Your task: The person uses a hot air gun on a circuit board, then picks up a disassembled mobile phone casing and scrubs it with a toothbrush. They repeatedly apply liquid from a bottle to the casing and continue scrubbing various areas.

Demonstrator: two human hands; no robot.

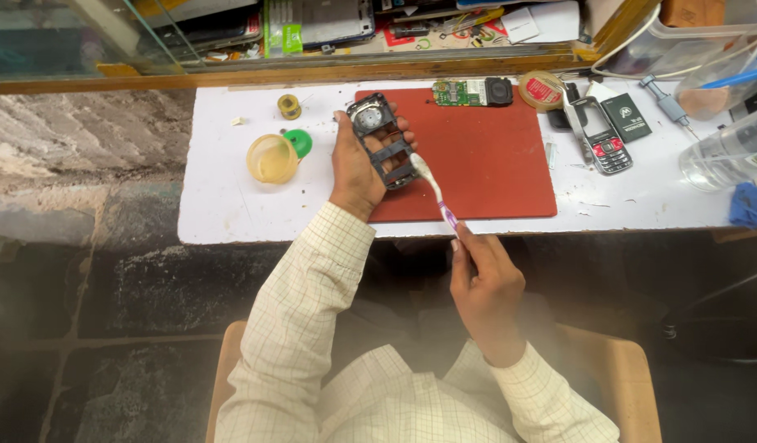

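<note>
Your left hand (pixel 358 168) wraps its fingers around a dark phone frame (pixel 384 139), held above the left edge of the red mat (pixel 493 156). Your right hand (pixel 481 283) pinches the toothbrush (pixel 432 190) by its handle end, bristles touching the frame's near end. The frame is light, thin and fragile; grip its long edges. Your palm hides its back, and what looks like a speaker is blurred.

Left hand (pixel 355 168) gripping phone frame (pixel 384 141), right hand (pixel 483 289) holding toothbrush (pixel 433 191)

cup (pixel 272 159) left of mat (pixel 493 164), phone (pixel 604 139) right
</note>
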